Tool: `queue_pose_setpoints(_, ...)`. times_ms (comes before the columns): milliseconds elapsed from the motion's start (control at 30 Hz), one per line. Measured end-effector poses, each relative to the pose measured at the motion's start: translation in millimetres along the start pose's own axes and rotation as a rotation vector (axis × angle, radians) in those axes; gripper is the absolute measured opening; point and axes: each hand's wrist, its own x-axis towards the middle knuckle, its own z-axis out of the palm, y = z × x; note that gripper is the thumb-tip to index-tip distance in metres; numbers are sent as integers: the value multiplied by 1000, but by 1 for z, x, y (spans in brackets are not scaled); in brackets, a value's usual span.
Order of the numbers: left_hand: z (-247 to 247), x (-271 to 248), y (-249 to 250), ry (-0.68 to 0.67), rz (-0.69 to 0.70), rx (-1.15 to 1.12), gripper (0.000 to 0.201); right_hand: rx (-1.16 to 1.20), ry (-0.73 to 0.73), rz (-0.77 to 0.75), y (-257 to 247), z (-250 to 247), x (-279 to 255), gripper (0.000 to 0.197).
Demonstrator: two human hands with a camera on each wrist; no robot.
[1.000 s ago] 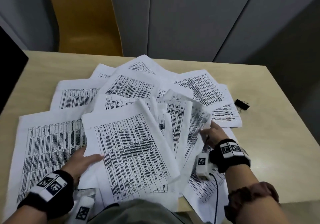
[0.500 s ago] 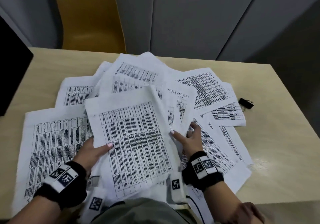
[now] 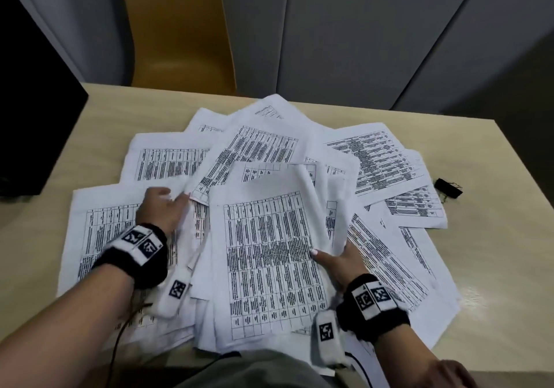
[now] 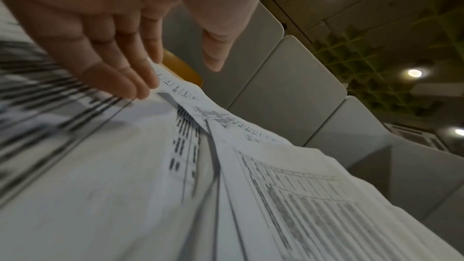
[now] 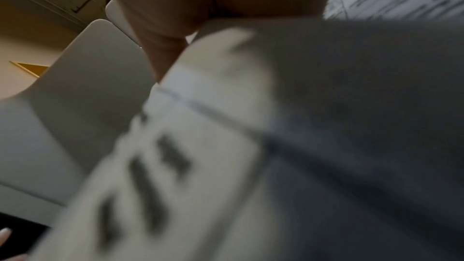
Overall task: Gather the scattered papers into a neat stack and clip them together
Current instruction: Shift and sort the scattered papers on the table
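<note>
Printed sheets [image 3: 377, 160] lie fanned over the beige table [image 3: 494, 237]. A gathered bunch of papers [image 3: 269, 252] sits in the middle near me. My right hand [image 3: 332, 257] grips its right edge, thumb on top and fingers underneath; the right wrist view shows only blurred paper [image 5: 200, 146] close up. My left hand [image 3: 177, 197] reaches left of the bunch, and its straight fingers [image 4: 140, 84] touch the raised corner of a loose sheet [image 4: 200, 104], thumb held apart. A black binder clip [image 3: 448, 187] lies on the table at the right, beyond the papers.
A yellow chair [image 3: 180, 37] stands behind the table's far edge, in front of grey wall panels. A black screen [image 3: 33, 118] sits at the left edge. Bare tabletop shows along the right side around the clip.
My left hand has let go of the bunch's left edge and moved up and left to a loose sheet. My right hand keeps hold of the bunch's right edge.
</note>
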Motion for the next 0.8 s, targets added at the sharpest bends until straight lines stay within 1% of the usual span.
queue_pose_setpoints(67,4,17,9,-40,4,21,56,9,-11,-9,0,0,0,20)
queue_pose_setpoints(133,14,28,14,-87,16,101,61,2,-18,-13,0,0,-1,18)
queue_pose_setpoints(267,27,29,18,-110,46,325,59,3,-16,-9,0,-1,-1,15)
queue_pose_setpoints(300,29,30,16,-108,61,368,54,18,-16,-11,-1,-2,-3,15)
queue_pose_setpoints(367,27,28,15,-104,106,411,29,48,-19,17,-1,-2,-2,17)
queue_pose_setpoints(400,25,26,15,-109,117,399,21,64,-16,44,1,-2,-1,19)
queue_pose_setpoints(433,23,22,13,-112,121,389,21,78,-2,56,3,-2,1,25)
queue_pose_setpoints(467,19,18,12,-115,125,379,22,98,12,75,4,-2,1,36)
queue_pose_setpoints(500,16,13,10,-125,127,361,19,129,39,91,8,-3,3,54)
queue_pose_setpoints(533,14,8,8,-134,121,339,11,158,50,105,11,-4,6,73)
queue_pose_setpoints(567,12,3,4,-142,115,315,16,169,54,108,13,-5,8,82)
queue_pose_setpoints(600,12,-2,-1,-153,112,303,30,181,47,111,13,-4,8,77)
queue_pose_setpoints(633,12,-6,-2,-159,120,297,39,177,34,104,11,-3,7,60)
queue_pose_setpoints(667,14,-6,-1,-156,131,303,44,161,30,103,7,-3,5,42)
queue_pose_setpoints(700,17,-6,2,-150,137,313,45,146,20,90,4,-3,3,31)
queue_pose_setpoints(733,19,-5,6,-150,133,333,45,135,18,83,2,-2,2,26)
queue_pose_setpoints(800,26,-5,14,-161,122,372,38,128,13,71,0,-2,1,23)
